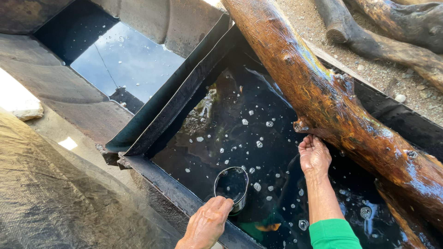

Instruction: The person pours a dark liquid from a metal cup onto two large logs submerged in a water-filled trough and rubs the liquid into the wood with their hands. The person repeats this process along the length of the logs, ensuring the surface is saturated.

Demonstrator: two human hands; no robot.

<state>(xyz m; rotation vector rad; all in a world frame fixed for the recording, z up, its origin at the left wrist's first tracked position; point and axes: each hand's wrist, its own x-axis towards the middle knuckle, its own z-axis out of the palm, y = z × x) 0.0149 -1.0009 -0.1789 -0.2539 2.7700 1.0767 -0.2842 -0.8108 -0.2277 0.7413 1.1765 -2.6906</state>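
Both hands work over a dark metal trough [184, 196] filled with black liquid [240, 138]. Our left hand [206, 222] is closed around the near rim of a small metal can [232, 186], fingers curled over the edge; the can sits partly sunk in the liquid just inside the trough's near wall, its mouth tilted up toward us. Our right hand [314, 155], at the end of a green sleeve [333, 234], reaches across the liquid and presses against the underside of a large wet log [332, 103]. Its fingers are bent and bear on the wood; we cannot tell whether they grip anything beyond the log surface itself.

The log lies diagonally across the trough, from upper centre to the lower right corner, glossy orange-brown with knots. It covers the far right part of the liquid and blocks access there. White bubbles [256, 144] float on the open surface between can and log. Further dark logs [392, 41] rest on gravel [397, 78] beyond the trough's far wall. A second basin of dark liquid [124, 60] lies at upper left, beside a concrete ledge [60, 87]. Coarse fabric [50, 193] fills the lower left.
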